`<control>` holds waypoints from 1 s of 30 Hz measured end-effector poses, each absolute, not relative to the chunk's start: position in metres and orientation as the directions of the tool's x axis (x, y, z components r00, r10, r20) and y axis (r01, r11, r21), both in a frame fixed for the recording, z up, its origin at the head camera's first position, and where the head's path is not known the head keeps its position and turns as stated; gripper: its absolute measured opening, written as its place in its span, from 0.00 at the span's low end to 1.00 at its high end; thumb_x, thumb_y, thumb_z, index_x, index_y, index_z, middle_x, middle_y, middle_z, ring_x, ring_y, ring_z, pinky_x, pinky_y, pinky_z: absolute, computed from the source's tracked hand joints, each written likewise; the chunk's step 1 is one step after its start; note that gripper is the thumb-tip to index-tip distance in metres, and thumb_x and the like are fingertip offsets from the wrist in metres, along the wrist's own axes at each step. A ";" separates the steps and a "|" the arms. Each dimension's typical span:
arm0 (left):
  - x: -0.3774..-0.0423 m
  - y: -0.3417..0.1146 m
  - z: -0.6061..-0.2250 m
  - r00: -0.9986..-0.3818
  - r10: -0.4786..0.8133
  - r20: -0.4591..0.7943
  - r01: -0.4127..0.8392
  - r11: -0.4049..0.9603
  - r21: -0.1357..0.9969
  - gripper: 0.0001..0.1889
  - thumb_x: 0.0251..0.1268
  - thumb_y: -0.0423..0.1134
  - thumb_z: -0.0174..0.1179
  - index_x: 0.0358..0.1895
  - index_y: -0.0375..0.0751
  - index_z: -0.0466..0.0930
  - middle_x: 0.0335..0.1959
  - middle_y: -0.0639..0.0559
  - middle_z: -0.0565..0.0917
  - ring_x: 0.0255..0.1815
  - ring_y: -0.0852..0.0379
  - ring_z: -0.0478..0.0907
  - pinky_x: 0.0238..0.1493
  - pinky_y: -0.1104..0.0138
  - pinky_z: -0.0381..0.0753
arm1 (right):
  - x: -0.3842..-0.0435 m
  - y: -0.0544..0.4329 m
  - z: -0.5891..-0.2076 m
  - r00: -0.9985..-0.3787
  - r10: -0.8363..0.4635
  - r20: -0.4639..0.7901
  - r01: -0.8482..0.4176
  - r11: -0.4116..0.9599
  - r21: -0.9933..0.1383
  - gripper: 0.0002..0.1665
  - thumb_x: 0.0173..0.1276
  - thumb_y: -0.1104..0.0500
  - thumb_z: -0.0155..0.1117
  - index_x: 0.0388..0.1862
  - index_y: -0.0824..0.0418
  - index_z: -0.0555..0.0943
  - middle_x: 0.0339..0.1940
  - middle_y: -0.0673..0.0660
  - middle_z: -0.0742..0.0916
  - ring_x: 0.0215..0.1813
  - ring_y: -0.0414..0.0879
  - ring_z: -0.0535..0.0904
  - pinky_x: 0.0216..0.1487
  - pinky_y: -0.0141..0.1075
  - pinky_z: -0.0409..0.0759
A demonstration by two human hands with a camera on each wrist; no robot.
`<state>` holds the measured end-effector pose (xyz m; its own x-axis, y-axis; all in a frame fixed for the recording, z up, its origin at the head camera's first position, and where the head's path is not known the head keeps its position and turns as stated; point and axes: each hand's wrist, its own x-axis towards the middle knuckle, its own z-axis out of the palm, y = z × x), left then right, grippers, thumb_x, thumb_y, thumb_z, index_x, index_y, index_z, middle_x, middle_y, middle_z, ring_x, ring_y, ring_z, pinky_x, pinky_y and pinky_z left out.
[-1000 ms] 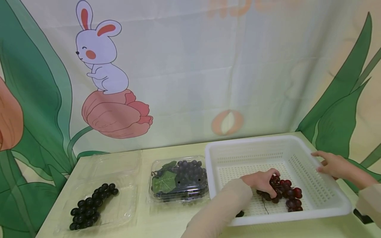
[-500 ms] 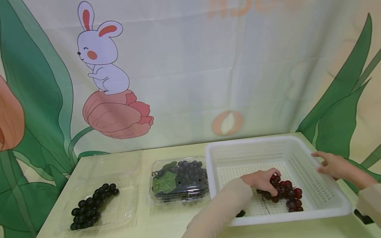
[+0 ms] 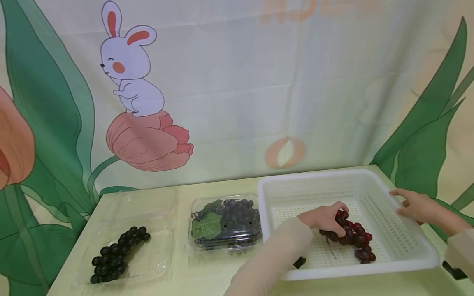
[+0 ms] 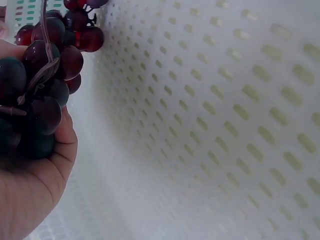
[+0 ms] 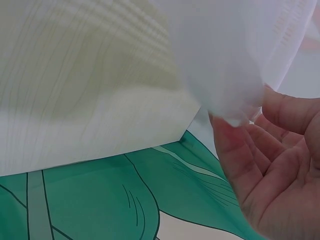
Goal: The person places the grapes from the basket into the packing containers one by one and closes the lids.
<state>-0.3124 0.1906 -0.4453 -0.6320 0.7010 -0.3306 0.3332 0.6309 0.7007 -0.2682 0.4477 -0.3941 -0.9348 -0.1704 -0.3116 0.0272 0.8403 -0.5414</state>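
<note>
In the head view, my left hand point(image 3: 326, 218) grips a bunch of dark red grapes point(image 3: 358, 235) inside a white perforated plastic basket point(image 3: 355, 272). Up close in the left wrist view, its fingers curl under the grapes point(image 4: 44, 107), and a thin stem crosses over them. The lower end of the bunch hangs near the basket's front wall. At the basket's right side, my right hand point(image 3: 418, 206) holds the rim. The right wrist view has its thumb and fingers point(image 5: 232, 150) pinching the rim's edge from outside.
Left of the basket stands a closed clear clamshell box point(image 3: 226, 224) with dark grapes and a green leaf inside. Farther left, an open clear clamshell point(image 3: 159, 259) holds a bunch of black grapes point(image 3: 116, 255). Behind the table hangs a printed cloth point(image 3: 229, 102).
The grape bunch has shifted and tilted a little in my left hand, its lower end drawing slightly left. My right hand stays on the rim. The head view has turned slightly left.
</note>
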 end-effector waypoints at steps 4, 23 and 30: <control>-0.314 0.189 -0.442 -0.630 0.706 -0.323 0.333 0.621 0.710 0.30 0.49 0.41 0.62 0.56 0.62 0.59 0.41 0.55 0.75 0.34 0.61 0.69 0.36 0.69 0.69 | -0.268 0.447 -0.393 -0.936 -0.168 -0.308 0.022 0.849 -0.529 0.35 0.61 0.64 0.55 0.61 0.77 0.51 0.45 0.82 0.73 0.33 0.50 0.80 0.26 0.39 0.78; -0.324 0.170 -0.414 -0.650 0.708 -0.275 0.311 0.578 0.754 0.30 0.50 0.41 0.61 0.56 0.61 0.60 0.50 0.54 0.72 0.41 0.61 0.70 0.37 0.68 0.70 | -0.268 0.443 -0.391 -0.933 -0.184 -0.308 0.014 0.839 -0.544 0.34 0.61 0.65 0.54 0.61 0.78 0.51 0.45 0.80 0.74 0.32 0.48 0.80 0.26 0.38 0.78; -0.329 0.159 -0.406 -0.660 0.705 -0.258 0.286 0.554 0.782 0.29 0.50 0.41 0.61 0.56 0.61 0.59 0.46 0.55 0.72 0.39 0.60 0.70 0.35 0.67 0.71 | -0.268 0.444 -0.392 -0.930 -0.187 -0.315 0.018 0.836 -0.549 0.36 0.61 0.64 0.55 0.61 0.77 0.50 0.45 0.81 0.73 0.34 0.49 0.80 0.27 0.39 0.78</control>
